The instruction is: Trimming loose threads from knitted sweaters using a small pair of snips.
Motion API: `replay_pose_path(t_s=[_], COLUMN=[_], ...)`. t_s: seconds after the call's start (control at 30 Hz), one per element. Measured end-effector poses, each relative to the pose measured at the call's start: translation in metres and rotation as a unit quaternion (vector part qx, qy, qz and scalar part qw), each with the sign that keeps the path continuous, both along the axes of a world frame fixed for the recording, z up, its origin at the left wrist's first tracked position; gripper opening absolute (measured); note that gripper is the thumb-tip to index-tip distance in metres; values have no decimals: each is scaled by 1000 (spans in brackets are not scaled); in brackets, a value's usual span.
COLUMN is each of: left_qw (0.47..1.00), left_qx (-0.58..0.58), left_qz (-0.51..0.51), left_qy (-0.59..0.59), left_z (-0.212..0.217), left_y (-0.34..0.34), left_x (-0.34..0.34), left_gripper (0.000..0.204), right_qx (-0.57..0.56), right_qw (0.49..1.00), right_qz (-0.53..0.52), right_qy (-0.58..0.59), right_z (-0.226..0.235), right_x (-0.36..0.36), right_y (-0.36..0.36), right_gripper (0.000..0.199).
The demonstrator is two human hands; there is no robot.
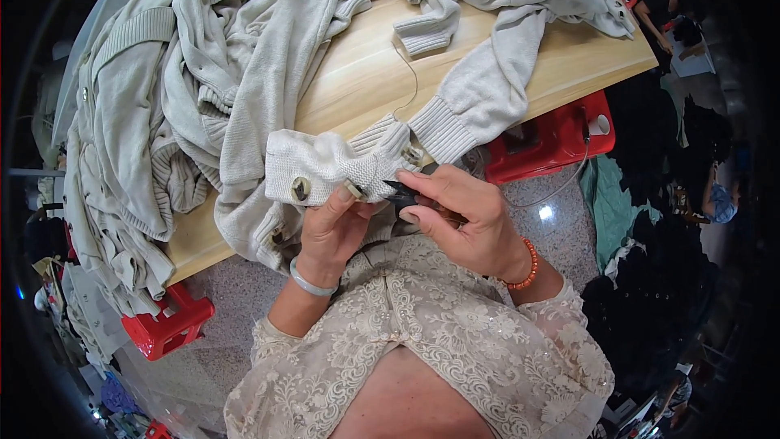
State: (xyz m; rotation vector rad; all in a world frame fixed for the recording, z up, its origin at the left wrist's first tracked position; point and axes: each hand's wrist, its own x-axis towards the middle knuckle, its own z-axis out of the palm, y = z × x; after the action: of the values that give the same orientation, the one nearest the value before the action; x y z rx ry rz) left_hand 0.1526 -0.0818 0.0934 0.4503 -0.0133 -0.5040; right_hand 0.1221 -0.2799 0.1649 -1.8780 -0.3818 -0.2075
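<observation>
A cream knitted cardigan (329,154) hangs over the near edge of the table, its button band folded up. A large dark-centred button (301,188) shows on it. My left hand (335,228) is closed on the band from below, thumb on top beside the button. In my right hand (467,207) is a small pair of black thread snips (398,193), its tips against the knit just right of my left thumb. What lies between the blades is too small to tell. A loose thread (416,77) runs from the cardigan up across the wood.
Heaped cream knitwear (195,73) covers the left and far sides of the wooden table (357,65). A red stool (561,146) with a white cup (599,125) stands at right, another red stool (166,325) at lower left. Dark cloth (650,276) is piled on the right.
</observation>
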Motion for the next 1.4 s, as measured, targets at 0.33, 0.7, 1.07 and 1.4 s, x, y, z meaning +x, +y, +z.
replay_pose_path(t_s=[0.33, 0.7, 1.07, 1.4], left_qw=[1000, 999, 996, 998], left_qx=[22, 10, -38, -13], left_qz=[10, -25, -62, -51], left_qy=[-8, 18, 53, 36], left_z=[1, -15, -10, -7], left_y=[-5, 3, 0, -4], left_x=[-3, -3, -3, -1], left_gripper=[30, 34, 21, 25], right_qx=[-100, -168, -151, -151], right_qw=[991, 968, 971, 974], right_qz=[-10, -22, -4, 5], right_qy=[-84, -183, -187, -170], right_z=[-6, -10, -10, -11], right_x=[5, 7, 10, 11], right_y=[2, 2, -3, -5], right_gripper=[38, 39, 35, 37])
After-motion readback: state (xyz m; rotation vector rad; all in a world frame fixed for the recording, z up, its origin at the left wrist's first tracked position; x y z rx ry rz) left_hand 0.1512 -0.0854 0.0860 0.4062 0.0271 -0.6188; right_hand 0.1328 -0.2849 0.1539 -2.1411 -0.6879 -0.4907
